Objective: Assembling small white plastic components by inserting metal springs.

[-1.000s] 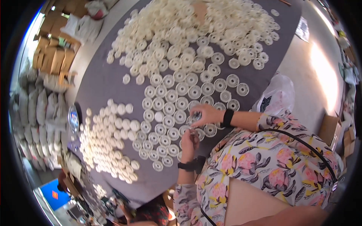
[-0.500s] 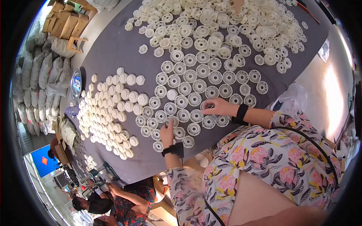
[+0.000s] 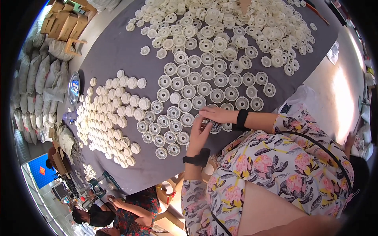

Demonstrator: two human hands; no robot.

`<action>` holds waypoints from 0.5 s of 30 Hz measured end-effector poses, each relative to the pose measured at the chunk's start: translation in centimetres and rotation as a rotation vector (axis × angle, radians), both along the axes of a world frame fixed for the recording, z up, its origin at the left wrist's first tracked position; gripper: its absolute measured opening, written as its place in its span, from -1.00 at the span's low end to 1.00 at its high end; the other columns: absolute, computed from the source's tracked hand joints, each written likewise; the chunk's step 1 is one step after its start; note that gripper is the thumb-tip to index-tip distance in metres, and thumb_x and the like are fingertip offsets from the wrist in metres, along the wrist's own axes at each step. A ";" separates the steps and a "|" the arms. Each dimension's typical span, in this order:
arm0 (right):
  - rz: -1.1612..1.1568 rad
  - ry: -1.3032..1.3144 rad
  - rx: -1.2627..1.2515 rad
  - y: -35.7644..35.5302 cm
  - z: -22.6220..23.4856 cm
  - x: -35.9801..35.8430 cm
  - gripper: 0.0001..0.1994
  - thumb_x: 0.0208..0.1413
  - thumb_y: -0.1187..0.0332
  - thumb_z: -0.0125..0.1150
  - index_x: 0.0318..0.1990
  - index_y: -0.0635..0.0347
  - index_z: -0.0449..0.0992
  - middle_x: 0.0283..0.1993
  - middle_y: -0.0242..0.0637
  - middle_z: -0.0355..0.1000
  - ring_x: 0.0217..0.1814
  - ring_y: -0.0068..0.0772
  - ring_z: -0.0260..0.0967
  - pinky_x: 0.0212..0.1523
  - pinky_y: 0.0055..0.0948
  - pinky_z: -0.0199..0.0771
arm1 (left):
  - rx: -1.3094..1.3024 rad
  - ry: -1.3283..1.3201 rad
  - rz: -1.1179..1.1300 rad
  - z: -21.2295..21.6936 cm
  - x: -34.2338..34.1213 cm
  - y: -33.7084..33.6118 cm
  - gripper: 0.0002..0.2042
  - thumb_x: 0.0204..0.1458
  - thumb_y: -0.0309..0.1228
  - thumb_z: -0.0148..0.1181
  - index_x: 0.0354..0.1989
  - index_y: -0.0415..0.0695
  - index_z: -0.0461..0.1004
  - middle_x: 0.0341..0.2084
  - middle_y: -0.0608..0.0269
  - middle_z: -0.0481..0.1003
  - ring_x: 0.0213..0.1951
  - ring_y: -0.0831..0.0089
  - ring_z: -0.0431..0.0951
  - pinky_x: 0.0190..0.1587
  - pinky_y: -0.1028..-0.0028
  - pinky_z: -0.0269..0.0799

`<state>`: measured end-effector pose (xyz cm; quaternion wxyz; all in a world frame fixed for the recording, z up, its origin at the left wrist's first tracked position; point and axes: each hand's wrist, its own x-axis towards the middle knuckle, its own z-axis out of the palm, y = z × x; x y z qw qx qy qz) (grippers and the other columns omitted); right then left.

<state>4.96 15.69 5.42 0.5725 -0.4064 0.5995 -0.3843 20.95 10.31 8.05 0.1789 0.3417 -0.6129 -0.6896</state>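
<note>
Both hands meet at the near edge of a grey bench (image 3: 118, 47) covered in white caps. The left hand (image 3: 199, 133) and right hand (image 3: 216, 115) pinch one cap (image 3: 214, 126) together, fingers closed. Best done squarely, without nudging the rows of caps (image 3: 197, 86) beyond it.

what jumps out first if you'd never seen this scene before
The grey table is covered with white round plastic caps: a loose heap at the far end, open-side-up rows in the middle, and a tight closed-side-up cluster on the left. At the near edge the left hand and right hand meet over one cap. Stacked sacks line the left wall.
</note>
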 end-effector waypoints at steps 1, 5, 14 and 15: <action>-0.031 -0.065 0.053 0.0 0.1 0.1 -0.44 0.10 -0.14 -0.07 -0.02 0.20 0.35 -0.09 -0.11 0.40 -0.06 -0.29 0.35 -0.04 -0.39 0.31 | 0.031 0.030 -0.078 -0.5 -0.1 0.1 -0.78 -0.01 -0.44 0.19 -0.25 -0.21 0.31 -0.38 0.34 0.38 -0.42 0.71 0.33 -0.45 0.67 0.23; -0.063 -0.465 0.421 0.5 1.9 -0.7 -0.50 0.08 -0.10 -0.01 -0.01 0.09 0.33 -0.26 -0.31 0.40 -0.23 -0.38 0.38 -0.26 -0.39 0.42 | -0.026 0.031 0.144 -1.5 0.6 2.0 -0.76 -0.05 -0.40 0.23 -0.30 -0.20 0.31 -0.40 0.37 0.38 -0.43 0.68 0.33 -0.44 0.66 0.23; -0.037 -0.587 0.482 1.5 -0.3 0.5 -0.63 0.03 -0.07 0.08 -0.29 0.05 0.42 -0.47 -0.49 0.34 -0.50 -0.66 0.24 -0.54 -0.53 0.27 | -0.816 -0.396 0.101 -1.5 0.8 3.7 -0.59 -0.13 -0.35 0.31 -0.20 -0.21 0.23 -0.58 0.25 0.34 -0.56 0.49 0.38 -0.53 0.47 0.31; -0.064 -0.535 0.438 1.6 -1.1 0.5 -0.63 0.03 -0.05 0.10 -0.30 0.08 0.44 -0.49 -0.48 0.35 -0.50 -0.68 0.24 -0.55 -0.53 0.25 | -0.684 -0.317 0.171 -2.5 1.0 4.0 -0.60 -0.09 -0.32 0.28 -0.19 -0.20 0.22 -0.60 0.27 0.33 -0.57 0.47 0.38 -0.54 0.46 0.31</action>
